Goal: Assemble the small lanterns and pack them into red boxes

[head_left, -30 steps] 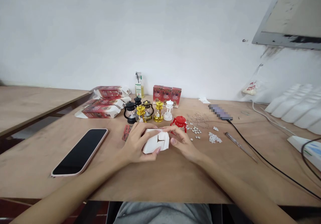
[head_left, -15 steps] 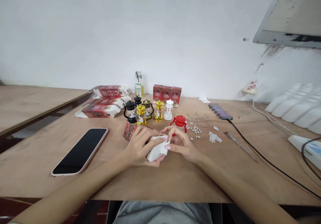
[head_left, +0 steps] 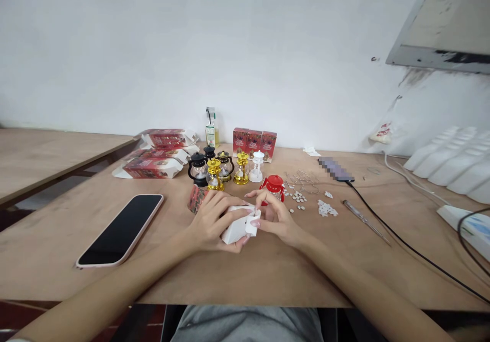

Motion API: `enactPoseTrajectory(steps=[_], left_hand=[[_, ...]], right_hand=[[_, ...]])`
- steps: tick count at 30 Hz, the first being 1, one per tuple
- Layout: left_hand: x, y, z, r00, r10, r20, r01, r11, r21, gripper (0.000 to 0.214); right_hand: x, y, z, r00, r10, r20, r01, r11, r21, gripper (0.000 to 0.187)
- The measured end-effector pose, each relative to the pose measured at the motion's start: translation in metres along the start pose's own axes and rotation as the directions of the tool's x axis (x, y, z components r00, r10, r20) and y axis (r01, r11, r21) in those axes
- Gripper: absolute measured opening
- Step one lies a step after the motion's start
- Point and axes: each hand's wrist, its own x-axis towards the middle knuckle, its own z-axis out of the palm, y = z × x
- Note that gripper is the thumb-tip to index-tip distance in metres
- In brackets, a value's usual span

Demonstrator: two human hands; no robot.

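Between my hands is a small cardboard box [head_left: 234, 229], its white flaps and side turned toward me and a red printed part showing past my left fingers. My left hand [head_left: 214, 222] is wrapped round the box from the left. With thumb and fingers, my right hand [head_left: 276, 222] pinches a white end flap [head_left: 251, 225] at the box's right end. Just beyond the right fingers stands a red mini lantern [head_left: 274, 185]. Behind the hands are gold lanterns [head_left: 215, 174], black lanterns [head_left: 199, 170] and a white lantern [head_left: 256, 167].
Flattened red cartons [head_left: 156, 164] lie at the back left, and red boxes [head_left: 254, 144] stand by the wall. A phone [head_left: 121, 229] rests at left. To the right are button cells [head_left: 298, 197], white tabs [head_left: 327, 209], metal wires [head_left: 302, 179], a screwdriver [head_left: 365, 221] and a cabled phone [head_left: 337, 169].
The right fingers have bent the white end flap at the box's right end, so it now curls outward. The left hand keeps its hold, and the lanterns have not moved.
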Motion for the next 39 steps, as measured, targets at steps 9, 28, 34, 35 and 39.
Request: enactPoseTrajectory(steps=[9, 28, 34, 35, 39], left_hand=[[-0.005, 0.000, 0.003, 1.000, -0.001, -0.021, 0.001, 1.000, 0.016, 0.048], [0.000, -0.002, 0.000, 0.999, 0.015, -0.047, -0.013, 0.999, 0.049, 0.053], [-0.007, -0.005, 0.004, 0.990, 0.083, -0.115, -0.085, 0.996, -0.020, 0.060], [-0.009, -0.005, 0.005, 0.987, 0.099, -0.129, -0.104, 0.994, -0.036, 0.061], [-0.018, -0.004, 0.006, 0.991, -0.036, -0.132, 0.028, 0.998, -0.061, 0.066]], right_hand=[[0.000, 0.009, -0.001, 1.000, -0.001, -0.030, 0.000, 1.000, -0.007, 0.047], [0.005, 0.004, -0.012, 0.991, 0.085, 0.107, -0.085, 0.996, -0.005, 0.048], [0.003, 0.006, -0.003, 0.984, 0.108, 0.142, -0.121, 0.989, 0.086, 0.057], [0.002, 0.006, -0.002, 0.983, 0.108, 0.147, -0.124, 0.986, 0.108, 0.057], [0.002, 0.005, 0.000, 0.991, 0.012, 0.132, -0.026, 0.994, 0.110, 0.046]])
